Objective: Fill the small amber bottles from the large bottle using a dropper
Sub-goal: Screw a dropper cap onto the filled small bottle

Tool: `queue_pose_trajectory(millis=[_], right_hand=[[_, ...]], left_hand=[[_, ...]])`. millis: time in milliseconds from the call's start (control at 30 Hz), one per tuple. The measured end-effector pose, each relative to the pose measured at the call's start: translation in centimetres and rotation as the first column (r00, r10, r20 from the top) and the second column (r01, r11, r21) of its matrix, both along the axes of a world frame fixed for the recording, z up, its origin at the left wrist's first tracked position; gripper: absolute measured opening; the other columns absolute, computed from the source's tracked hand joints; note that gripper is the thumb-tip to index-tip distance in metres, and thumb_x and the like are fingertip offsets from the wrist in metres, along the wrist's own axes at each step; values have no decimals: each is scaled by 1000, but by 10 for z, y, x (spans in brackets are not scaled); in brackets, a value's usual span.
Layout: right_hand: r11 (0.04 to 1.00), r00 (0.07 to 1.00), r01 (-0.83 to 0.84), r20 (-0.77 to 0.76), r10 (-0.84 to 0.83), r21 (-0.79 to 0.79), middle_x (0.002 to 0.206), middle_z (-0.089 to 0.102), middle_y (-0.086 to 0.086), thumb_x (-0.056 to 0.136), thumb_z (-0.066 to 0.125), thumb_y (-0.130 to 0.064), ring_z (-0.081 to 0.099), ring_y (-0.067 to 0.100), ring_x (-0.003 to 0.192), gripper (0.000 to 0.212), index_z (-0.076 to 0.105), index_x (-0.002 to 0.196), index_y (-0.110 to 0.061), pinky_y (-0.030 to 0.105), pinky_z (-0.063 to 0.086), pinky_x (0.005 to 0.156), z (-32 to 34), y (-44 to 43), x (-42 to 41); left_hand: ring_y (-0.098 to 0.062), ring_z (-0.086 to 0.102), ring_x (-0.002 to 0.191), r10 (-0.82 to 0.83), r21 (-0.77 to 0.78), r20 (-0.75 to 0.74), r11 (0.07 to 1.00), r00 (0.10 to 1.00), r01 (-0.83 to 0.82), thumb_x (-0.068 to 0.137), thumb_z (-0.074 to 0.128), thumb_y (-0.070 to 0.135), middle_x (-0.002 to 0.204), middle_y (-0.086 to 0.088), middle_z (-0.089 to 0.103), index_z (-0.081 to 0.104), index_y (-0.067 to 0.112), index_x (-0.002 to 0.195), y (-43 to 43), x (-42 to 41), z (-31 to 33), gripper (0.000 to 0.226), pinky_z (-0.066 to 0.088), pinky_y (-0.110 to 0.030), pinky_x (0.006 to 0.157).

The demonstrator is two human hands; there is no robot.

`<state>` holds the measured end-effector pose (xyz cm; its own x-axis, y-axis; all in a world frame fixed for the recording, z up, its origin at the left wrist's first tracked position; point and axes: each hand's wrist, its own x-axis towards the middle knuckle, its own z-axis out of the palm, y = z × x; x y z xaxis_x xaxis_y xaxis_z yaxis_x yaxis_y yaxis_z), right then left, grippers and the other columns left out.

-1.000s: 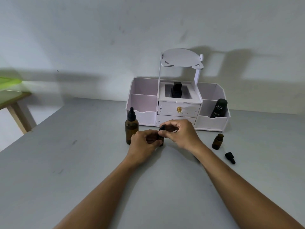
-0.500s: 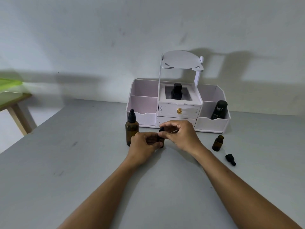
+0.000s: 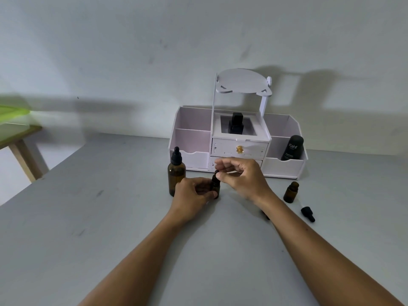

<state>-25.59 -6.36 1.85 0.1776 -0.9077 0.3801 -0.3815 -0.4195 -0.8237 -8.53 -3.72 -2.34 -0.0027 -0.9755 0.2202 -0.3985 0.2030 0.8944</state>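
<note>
Amber bottles are set out on the grey table [image 3: 92, 228] in front of a white organiser [image 3: 284, 167]: the large bottle [image 3: 176, 176], capped with its black dropper top, stands upright at the left; one small bottle [image 3: 216, 188] stands just to its right, and a second small bottle [image 3: 291, 192], open-necked, stands well apart to the right with a loose dropper cap [image 3: 307, 214] lying on its side near it. The main risk is judged to be tipping: the held small bottle is narrow and light, it stands just beside the large bottle, and a sideways pull on its cap could knock either over, with spillage if a cap is off. A second risk is judged to be a slip of the fingertips off the small black bulb, which would jolt the bottle. The loose dropper cap could also be rolled or swept by the right forearm, which passes close to it. The left hand [image 3: 191, 194] is curled round the body of the held small bottle, fingers pressed against its left side and front, the base apparently on the table. The right hand [image 3: 241, 176] is poised above it, thumb and forefinger closed in a pinch at the dropper bulb [image 3: 216, 172], the other fingers loosely spread and blurred; firm contact with the bulb cannot be confirmed.
</note>
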Motion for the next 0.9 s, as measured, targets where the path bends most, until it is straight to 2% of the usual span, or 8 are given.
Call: queue_pose_trajectory(millis=[167,233,333,433,533,667,800,900], right_hand=[[999,998,53,-32,-53,-2,77,75,-1,74,85,-12,64,0,64,12,78,84,-13,10,49,65,0,0,1],[999,999,45,-1,-45,3,79,75,-1,73,87,-13,66,2,67,17,77,86,-13,11,51,66,1,1,-1],[1000,1000,19,-4,-19,15,88,77,-4,76,82,-7,71,5,79,22,78,96,-17,17,55,77,0,1,0],[999,998,53,-42,-52,2,80,76,-5,75,84,-9,69,3,69,13,79,87,-14,15,53,70,-3,0,3],[998,998,55,-2,-55,3,77,75,0,70,88,-12,67,5,66,18,76,83,-12,13,53,66,-2,0,1],[1000,1000,10,-12,-10,19,90,77,-3,73,84,-6,73,9,82,26,78,96,-17,22,58,79,-4,1,3],[998,998,57,-36,-57,12,78,76,-1,70,88,-11,68,5,67,18,78,84,-15,15,54,68,-6,-1,3],[999,999,54,4,-54,2,80,74,2,68,90,-16,67,7,69,23,75,86,-16,15,55,69,-5,1,4]], left_hand=[[8,69,85,-7,-12,17,1000,1000,7,81,81,9,101,0,78,74,12,116,0,-1,0,36,49,-2,78],[5,71,85,-9,-12,22,1000,1000,10,81,81,9,101,0,78,74,12,116,0,0,-1,36,50,-3,80],[4,72,86,-6,-10,15,1000,1000,6,81,81,9,99,2,78,75,12,116,0,0,-1,36,51,-4,80],[7,70,86,-15,-17,31,1000,999,16,82,80,10,102,2,78,74,13,118,0,0,-1,36,49,-2,79],[8,70,85,-15,-29,37,999,999,16,82,80,10,100,4,77,74,15,116,1,0,-1,35,50,-4,81],[2,72,87,-18,-25,29,1000,999,18,82,80,10,99,4,78,75,14,115,1,0,-1,34,53,-9,86],[3,72,87,-23,-23,26,999,999,24,82,79,9,100,3,78,75,14,116,0,0,-2,34,51,-5,81],[2,73,87,-22,-30,24,999,999,23,82,80,10,98,3,79,76,14,113,0,0,-1,32,53,-8,84]])
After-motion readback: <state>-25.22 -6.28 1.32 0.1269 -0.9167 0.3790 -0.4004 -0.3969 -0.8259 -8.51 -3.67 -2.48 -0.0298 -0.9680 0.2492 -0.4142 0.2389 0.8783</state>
